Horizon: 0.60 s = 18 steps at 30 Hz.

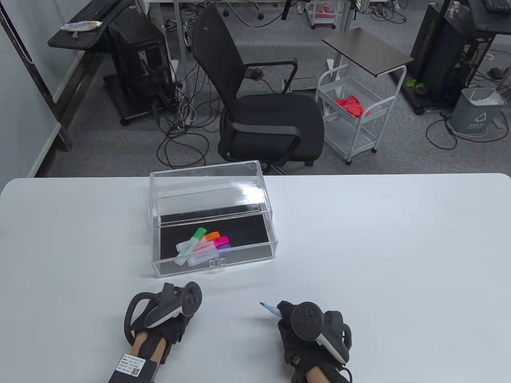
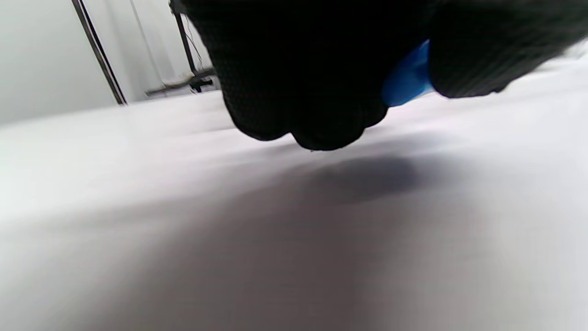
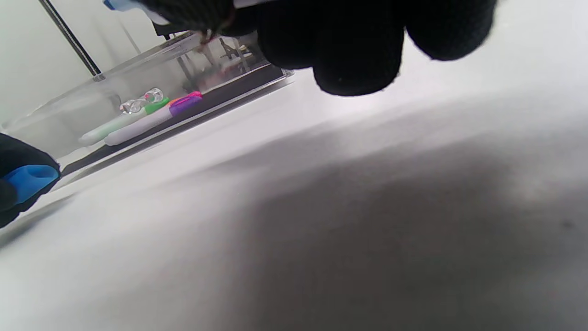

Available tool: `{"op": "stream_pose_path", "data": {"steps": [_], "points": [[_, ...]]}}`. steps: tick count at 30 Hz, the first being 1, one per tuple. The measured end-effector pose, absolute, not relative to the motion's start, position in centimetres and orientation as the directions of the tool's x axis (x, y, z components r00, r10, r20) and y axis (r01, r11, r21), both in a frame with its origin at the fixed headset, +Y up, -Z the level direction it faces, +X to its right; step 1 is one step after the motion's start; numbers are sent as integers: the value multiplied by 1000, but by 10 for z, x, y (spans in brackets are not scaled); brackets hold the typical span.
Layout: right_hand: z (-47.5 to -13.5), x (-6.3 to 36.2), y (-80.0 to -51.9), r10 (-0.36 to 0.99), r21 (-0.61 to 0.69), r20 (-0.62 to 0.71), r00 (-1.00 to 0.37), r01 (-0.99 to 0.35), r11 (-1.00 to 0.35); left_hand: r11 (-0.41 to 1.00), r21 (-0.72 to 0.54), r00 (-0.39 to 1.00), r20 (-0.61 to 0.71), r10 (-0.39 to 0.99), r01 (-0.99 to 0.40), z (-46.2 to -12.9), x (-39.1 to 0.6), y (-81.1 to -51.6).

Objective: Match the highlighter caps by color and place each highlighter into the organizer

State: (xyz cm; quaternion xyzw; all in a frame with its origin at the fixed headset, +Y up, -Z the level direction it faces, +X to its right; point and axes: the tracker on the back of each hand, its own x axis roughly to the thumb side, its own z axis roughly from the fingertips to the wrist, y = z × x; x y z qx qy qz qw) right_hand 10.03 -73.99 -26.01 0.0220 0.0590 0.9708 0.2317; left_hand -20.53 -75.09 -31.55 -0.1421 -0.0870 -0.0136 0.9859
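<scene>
A clear organizer [image 1: 207,179] stands mid-table with its drawer [image 1: 255,253] pulled out. Inside lie capped highlighters: green [image 1: 193,241], orange [image 1: 212,235], pink [image 1: 215,243] and purple [image 1: 224,247]; they also show as a cluster of highlighters [image 3: 138,122] in the right wrist view. My right hand [image 1: 285,319] grips an uncapped blue highlighter [image 1: 269,309], its tip pointing left toward the organizer. My left hand [image 1: 175,331] is curled near the drawer's front, and its fingers [image 2: 312,92] hold a blue cap [image 2: 406,76], also seen as the blue cap [image 3: 27,180] from the right wrist. The two hands are apart.
The white table [image 1: 399,247] stretches wide to the right of the organizer. Beyond its far edge stand a black office chair [image 1: 263,107] and a white wire cart [image 1: 355,115].
</scene>
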Motion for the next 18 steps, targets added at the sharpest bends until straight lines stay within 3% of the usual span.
{"op": "stream_pose_path", "data": {"steps": [10,18], "points": [[-257,90,-738,397,96,103,-912,-388,-917,952,-298,963,228,144,-72,-280,-182,-736],[-255,79,-740,334,84,227,-915,-323,-943,933,-310,925,269,268,-181,-268,-165,-746]]}}
